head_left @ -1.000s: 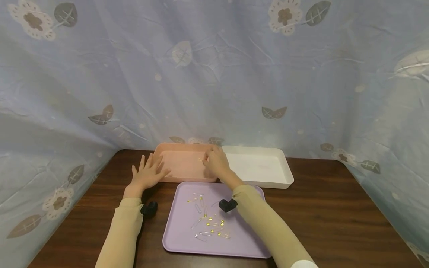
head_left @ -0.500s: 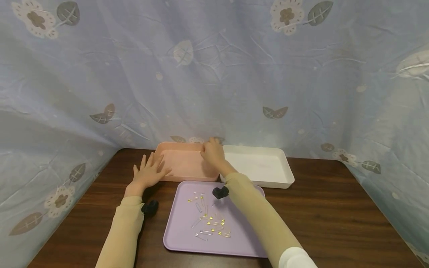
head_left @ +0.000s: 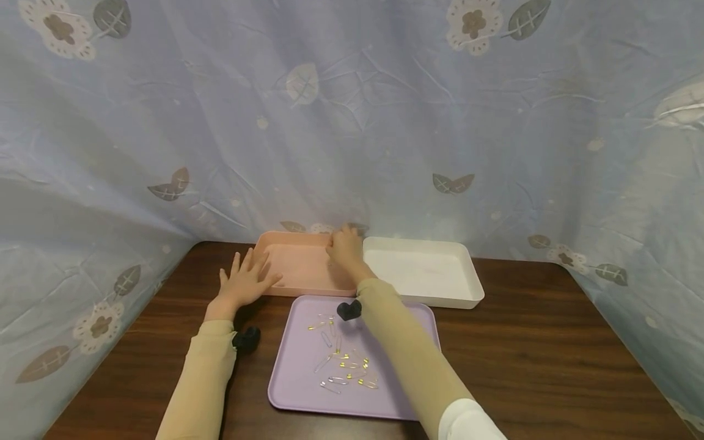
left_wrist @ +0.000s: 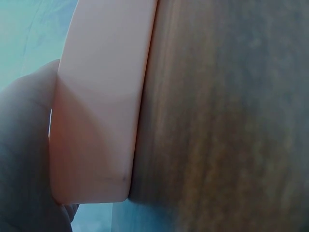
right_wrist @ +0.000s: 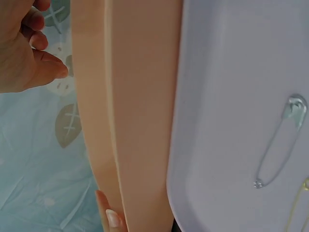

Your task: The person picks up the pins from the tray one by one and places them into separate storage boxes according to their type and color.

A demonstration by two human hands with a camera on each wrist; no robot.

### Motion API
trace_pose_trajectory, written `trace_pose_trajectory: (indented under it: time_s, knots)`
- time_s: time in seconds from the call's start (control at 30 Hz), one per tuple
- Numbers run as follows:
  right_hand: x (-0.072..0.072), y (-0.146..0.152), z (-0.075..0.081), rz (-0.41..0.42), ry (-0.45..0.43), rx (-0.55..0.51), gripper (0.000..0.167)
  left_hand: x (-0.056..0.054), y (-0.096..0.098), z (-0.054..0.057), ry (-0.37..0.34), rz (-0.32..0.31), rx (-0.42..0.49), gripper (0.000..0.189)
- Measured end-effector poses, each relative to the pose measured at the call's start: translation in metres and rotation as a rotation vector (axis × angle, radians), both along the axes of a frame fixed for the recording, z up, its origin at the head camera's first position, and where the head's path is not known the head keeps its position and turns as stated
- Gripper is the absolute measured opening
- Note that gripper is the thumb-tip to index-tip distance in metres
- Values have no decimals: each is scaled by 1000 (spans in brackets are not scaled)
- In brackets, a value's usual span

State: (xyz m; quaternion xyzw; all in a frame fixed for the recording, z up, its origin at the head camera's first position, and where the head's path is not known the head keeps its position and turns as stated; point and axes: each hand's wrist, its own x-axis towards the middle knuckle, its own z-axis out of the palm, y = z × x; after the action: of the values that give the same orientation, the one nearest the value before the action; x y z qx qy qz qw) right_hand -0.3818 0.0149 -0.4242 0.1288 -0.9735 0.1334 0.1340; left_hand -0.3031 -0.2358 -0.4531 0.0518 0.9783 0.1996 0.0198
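My left hand (head_left: 242,286) lies with spread, straight fingers at the left end of a shallow pink tray (head_left: 302,292). In the left wrist view that hand (left_wrist: 29,121) rests along the rim of the pink tray (left_wrist: 99,111). Over the tray's right end is my right hand (head_left: 346,249). The right wrist view shows this hand (right_wrist: 29,53) with loosely bent fingers, thumb apart from them, and nothing visible between. Several silver and yellow safety pins (head_left: 338,381) lie spread on a lilac tray (head_left: 297,400) nearer the person. One silver safety pin (right_wrist: 282,140) shows closely in that view.
A white tray (head_left: 423,302) stands right of the pink one. The trays are on a dark wooden table (head_left: 550,342). Behind it hangs a pale blue curtain (head_left: 352,122) with flowers and leaves. Black wrist cameras (head_left: 349,310) sit on both wrists.
A yellow safety pin seen at the right fingertips one second ago no longer shows there. The right hand has moved slightly back and left over the pink tray. The left hand stays put.
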Motion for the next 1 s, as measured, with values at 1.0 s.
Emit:
trace_pose_trajectory:
  time_s: [1.0]
  knots:
    - [46,45,2,110,-79,-503,11,-1,-1,-2,-20,-8,33,86]
